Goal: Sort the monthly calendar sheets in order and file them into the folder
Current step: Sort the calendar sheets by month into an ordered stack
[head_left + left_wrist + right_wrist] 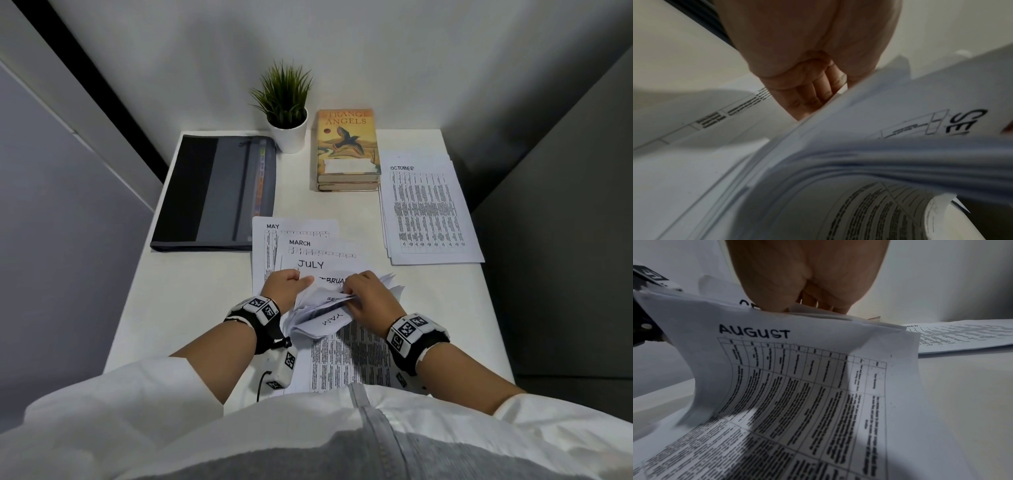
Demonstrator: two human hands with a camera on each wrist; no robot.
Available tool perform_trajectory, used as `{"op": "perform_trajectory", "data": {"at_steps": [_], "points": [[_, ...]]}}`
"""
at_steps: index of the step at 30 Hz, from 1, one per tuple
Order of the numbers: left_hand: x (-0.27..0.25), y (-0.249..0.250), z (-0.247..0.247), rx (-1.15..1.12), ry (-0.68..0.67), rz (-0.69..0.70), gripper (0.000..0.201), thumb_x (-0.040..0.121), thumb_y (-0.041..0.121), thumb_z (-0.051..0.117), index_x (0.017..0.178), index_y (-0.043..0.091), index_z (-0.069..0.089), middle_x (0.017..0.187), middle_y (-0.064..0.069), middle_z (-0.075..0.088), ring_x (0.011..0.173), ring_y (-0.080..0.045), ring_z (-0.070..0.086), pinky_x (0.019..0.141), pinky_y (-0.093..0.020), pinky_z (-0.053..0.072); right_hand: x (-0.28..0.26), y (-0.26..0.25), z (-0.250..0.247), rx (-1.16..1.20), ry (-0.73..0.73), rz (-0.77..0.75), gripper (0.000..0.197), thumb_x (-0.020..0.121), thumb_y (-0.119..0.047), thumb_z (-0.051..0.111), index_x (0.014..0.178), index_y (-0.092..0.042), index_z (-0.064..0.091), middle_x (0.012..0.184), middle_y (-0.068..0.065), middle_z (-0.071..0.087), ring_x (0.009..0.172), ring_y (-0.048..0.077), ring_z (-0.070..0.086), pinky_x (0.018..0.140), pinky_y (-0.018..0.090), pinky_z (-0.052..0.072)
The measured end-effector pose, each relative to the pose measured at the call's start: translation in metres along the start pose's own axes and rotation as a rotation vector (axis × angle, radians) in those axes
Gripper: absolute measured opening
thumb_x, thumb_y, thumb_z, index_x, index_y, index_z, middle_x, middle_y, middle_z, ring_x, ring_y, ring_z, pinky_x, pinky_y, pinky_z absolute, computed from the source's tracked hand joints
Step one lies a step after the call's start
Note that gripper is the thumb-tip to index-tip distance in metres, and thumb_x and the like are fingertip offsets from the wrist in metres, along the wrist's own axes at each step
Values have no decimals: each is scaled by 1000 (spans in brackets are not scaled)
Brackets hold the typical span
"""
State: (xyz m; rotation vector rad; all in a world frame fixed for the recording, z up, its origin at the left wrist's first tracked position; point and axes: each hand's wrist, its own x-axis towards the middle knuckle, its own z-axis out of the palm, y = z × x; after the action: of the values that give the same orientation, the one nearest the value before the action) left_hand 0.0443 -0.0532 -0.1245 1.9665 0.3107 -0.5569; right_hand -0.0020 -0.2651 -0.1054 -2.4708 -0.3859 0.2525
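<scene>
Near the table's front edge, both hands hold a bent bundle of calendar sheets. My left hand grips its left side, with the fingers curled behind the paper. From the right, my right hand pinches the lifted upper edges. A sheet starting "SE" shows in the bundle, and the August sheet hangs below my right hand. Sheets headed May, March, July and February lie fanned just beyond the hands. The dark grey folder lies closed at the back left.
A stack of sheets topped by October lies at the right edge of the white table. Two stacked books and a potted plant stand at the back. Grey walls close in on both sides.
</scene>
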Motion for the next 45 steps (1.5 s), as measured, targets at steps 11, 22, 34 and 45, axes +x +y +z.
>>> {"op": "perform_trajectory", "data": {"at_steps": [11, 22, 34, 45], "points": [[0, -7, -3, -120, -139, -32, 27, 85, 26, 72, 66, 14, 57, 66, -5, 49, 65, -16, 45, 68, -28, 40, 3, -1, 1, 19, 6, -26, 15, 82, -13, 67, 90, -12, 53, 131, 6, 53, 111, 22, 53, 88, 32, 45], [17, -14, -13, 42, 250, -102, 64, 80, 29, 74, 135, 12, 44, 136, -7, 50, 124, -25, 50, 106, -41, 40, 1, -5, 0, 19, 6, 58, 14, 80, -17, 68, 89, -16, 57, 92, -2, 51, 94, 15, 46, 70, 32, 48], [16, -18, -15, 22, 9, -91, 20, 88, 36, 68, 85, 17, 65, 74, 7, 64, 69, -13, 59, 58, -22, 41, 15, -6, -6, 24, -19, -15, 17, 80, -4, 65, 91, -13, 57, 122, 5, 61, 101, 24, 60, 75, 24, 43], [11, -22, -16, -111, -41, -32, 23, 82, 38, 75, 98, 24, 67, 95, 5, 71, 86, -13, 66, 78, -27, 49, 20, -3, -4, 31, -26, 13, 19, 81, -2, 60, 98, -10, 61, 99, 1, 61, 95, 23, 54, 72, 26, 37]]}}
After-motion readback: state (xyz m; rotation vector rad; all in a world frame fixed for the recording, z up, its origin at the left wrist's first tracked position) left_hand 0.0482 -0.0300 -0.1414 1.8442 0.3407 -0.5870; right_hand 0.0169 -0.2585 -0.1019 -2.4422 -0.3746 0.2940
